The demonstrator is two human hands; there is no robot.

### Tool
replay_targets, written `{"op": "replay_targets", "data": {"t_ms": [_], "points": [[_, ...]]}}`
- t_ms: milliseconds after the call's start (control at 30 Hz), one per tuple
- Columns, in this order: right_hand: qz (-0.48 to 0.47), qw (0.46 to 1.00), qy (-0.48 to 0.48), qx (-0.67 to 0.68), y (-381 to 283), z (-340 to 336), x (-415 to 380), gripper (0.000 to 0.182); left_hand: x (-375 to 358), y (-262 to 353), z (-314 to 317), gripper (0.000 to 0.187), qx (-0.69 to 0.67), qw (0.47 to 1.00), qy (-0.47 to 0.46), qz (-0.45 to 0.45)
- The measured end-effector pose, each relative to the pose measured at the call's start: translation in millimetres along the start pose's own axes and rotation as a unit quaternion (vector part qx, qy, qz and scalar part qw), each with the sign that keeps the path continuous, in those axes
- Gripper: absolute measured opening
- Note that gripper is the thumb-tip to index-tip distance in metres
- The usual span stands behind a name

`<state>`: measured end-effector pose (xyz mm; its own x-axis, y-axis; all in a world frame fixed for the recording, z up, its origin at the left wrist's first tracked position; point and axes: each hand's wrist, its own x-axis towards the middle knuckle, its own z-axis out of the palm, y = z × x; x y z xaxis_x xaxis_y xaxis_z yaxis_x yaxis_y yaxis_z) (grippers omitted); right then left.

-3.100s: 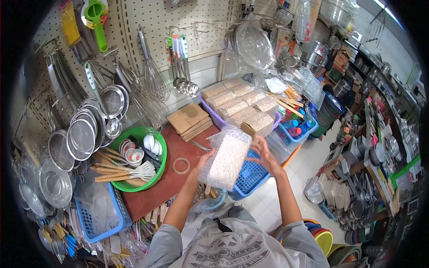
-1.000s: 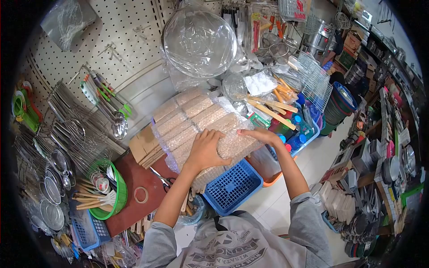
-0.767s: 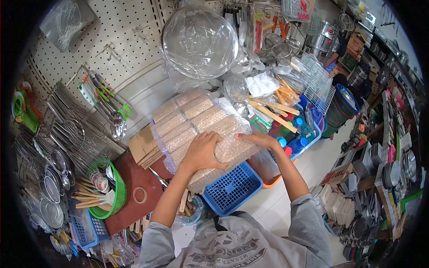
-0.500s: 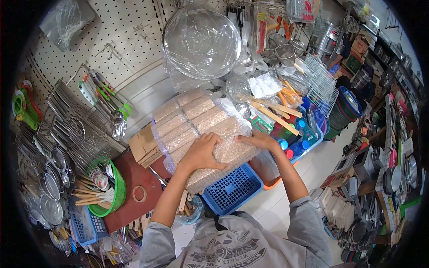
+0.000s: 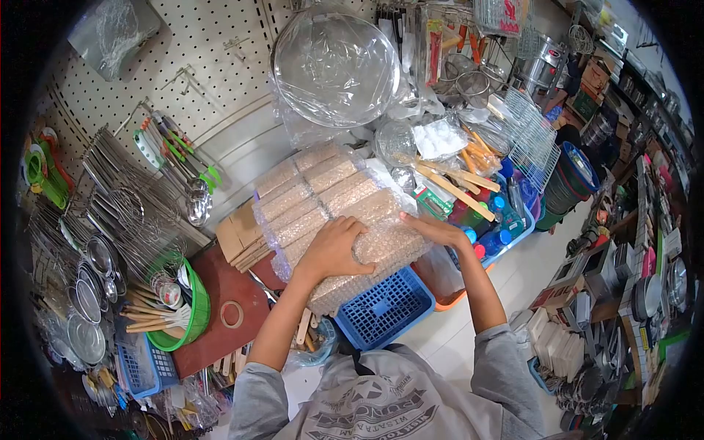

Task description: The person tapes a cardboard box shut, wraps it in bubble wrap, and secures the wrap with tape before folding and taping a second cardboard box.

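Observation:
A large bundle of brown pieces in bubble wrap (image 5: 323, 198) lies tilted in front of me, in several rows with a seam of tape down the middle. My left hand (image 5: 339, 248) rests on its near part, thumb apart from the fingers, pressing on the wrap. At the bundle's right edge, my right hand (image 5: 433, 227) touches the wrap with fingers stretched out. Its underside is hidden. Below the bundle's near edge is a blue plastic basket (image 5: 385, 312). Folded cardboard (image 5: 238, 238) sticks out at the left.
On the red-brown board (image 5: 213, 290) lies a tape roll (image 5: 232, 315), beside a green basket (image 5: 196, 315) of wooden-handled brushes. Whisks (image 5: 121, 194) and ladles (image 5: 198, 205) hang at left. Bottles (image 5: 495, 240), wire racks (image 5: 532, 139) and a plastic-wrapped round sieve (image 5: 336, 70) stand beyond.
My right hand has shifted slightly along the bundle's right edge, and its fingers are straighter. My left hand stays on the wrap. The whole view has shifted slightly.

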<state>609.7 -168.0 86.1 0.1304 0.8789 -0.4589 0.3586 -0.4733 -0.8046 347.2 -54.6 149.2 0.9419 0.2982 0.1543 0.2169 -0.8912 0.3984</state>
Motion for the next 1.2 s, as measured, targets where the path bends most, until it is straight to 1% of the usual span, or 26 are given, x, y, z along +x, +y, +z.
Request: {"op": "replay_targets", "data": {"t_ms": [100, 200, 267, 300, 367, 400, 500, 600, 700, 800, 867, 900, 967, 1033, 1100, 1167, 1200], "points": [[-0.038, 0.998, -0.032, 0.042, -9, 3, -35, 0.115, -1, -4, 4, 0.066, -0.016, 1.000, 0.020, 0.013], [-0.053, 0.992, -0.005, -0.117, 13, 2, -28, 0.121, -2, -6, 7, 0.066, -0.033, 0.999, 0.015, 0.004], [-0.115, 0.985, 0.056, -0.120, 34, 11, -12, 0.121, -2, -7, 7, 0.065, -0.052, 0.999, 0.000, -0.011], [-0.145, 0.978, 0.086, -0.122, 31, 16, -14, 0.121, -2, -7, 6, 0.064, -0.065, 0.998, -0.002, -0.016], [-0.167, 0.979, 0.107, -0.044, 25, 22, -20, 0.120, -3, -7, 6, 0.063, -0.090, 0.996, -0.006, -0.025], [-0.178, 0.977, 0.117, -0.005, 16, 25, -26, 0.120, -4, -7, 5, 0.061, -0.073, 0.997, -0.003, -0.014], [-0.139, 0.979, 0.146, -0.014, 4, 23, -34, 0.112, -4, -8, 3, 0.058, -0.027, 1.000, 0.005, 0.011], [-0.125, 0.984, 0.128, -0.027, -24, 19, -52, 0.117, -3, -8, 2, 0.054, -0.004, 1.000, -0.004, 0.015], [-0.129, 0.976, 0.161, -0.063, -34, 22, -63, 0.112, -4, -8, 0, 0.053, -0.019, 1.000, -0.016, 0.009], [-0.162, 0.970, 0.173, -0.055, -29, 21, -59, 0.106, -4, -14, 5, 0.054, -0.035, 0.999, -0.011, 0.017], [-0.143, 0.979, 0.144, -0.011, -26, 17, -53, 0.109, -3, -14, 4, 0.056, -0.026, 0.999, -0.018, 0.019], [-0.134, 0.982, 0.130, 0.011, -24, 15, -49, 0.110, -3, -10, 1, 0.057, -0.037, 0.999, -0.020, 0.006], [-0.104, 0.987, 0.119, -0.005, -18, 11, -42, 0.115, -3, 2, -8, 0.059, -0.060, 0.998, -0.025, -0.020], [-0.053, 0.994, 0.090, -0.009, -33, 9, -50, 0.119, -2, 1, -10, 0.060, -0.079, 0.995, -0.045, -0.029], [0.019, 0.999, 0.041, 0.000, -54, 9, -63, 0.122, -2, -2, -9, 0.062, -0.081, 0.995, -0.058, -0.026], [0.013, 0.996, 0.086, 0.011, -49, 15, -56, 0.123, -2, -7, -3, 0.066, -0.063, 0.996, -0.063, -0.012], [0.010, 0.994, 0.107, 0.017, -44, 17, -50, 0.124, -3, -6, -1, 0.068, -0.048, 0.998, -0.045, -0.005]]}}
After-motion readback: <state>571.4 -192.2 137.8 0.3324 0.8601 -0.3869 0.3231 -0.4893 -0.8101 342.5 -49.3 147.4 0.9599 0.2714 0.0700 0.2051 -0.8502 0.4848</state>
